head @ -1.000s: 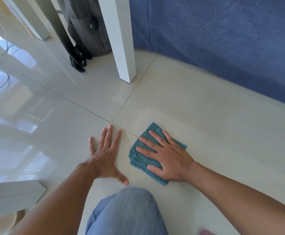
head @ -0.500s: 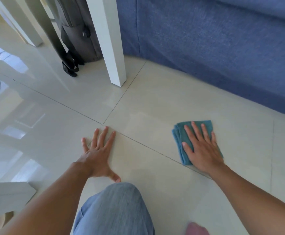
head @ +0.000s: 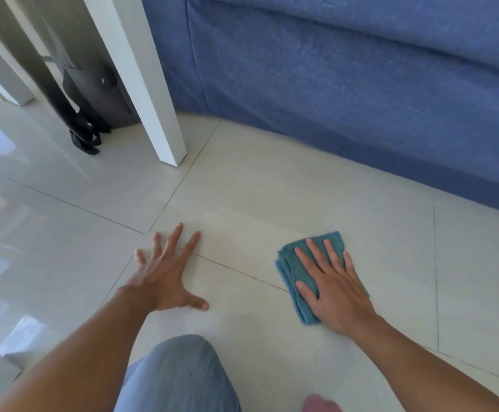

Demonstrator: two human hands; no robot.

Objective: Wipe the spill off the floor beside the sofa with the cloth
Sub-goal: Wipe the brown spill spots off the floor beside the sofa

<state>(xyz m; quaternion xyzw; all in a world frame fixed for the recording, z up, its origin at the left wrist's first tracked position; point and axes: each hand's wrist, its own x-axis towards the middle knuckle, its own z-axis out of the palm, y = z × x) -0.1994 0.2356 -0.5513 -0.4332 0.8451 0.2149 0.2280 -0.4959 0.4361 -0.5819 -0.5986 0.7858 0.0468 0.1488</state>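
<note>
A folded teal cloth point(head: 290, 264) lies flat on the pale tiled floor point(head: 272, 188) in front of the blue sofa point(head: 346, 84). My right hand point(head: 334, 286) presses down on the cloth with fingers spread, covering most of it. My left hand point(head: 165, 275) rests flat on the bare tile to the left, fingers apart, holding nothing. A faint dull smear on the tile between the hands and the sofa may be moisture; no clear puddle shows.
A white table leg point(head: 153, 93) stands on the floor at upper left, beside the sofa's corner. A dark bag with straps point(head: 93, 93) leans behind it. My knee in blue trousers point(head: 177, 379) is at the bottom centre. Glossy tiles stretch to the left.
My right hand slid the cloth from beside my left hand to the right across the tile. In the last half second it barely shifted. My left hand stayed planted.
</note>
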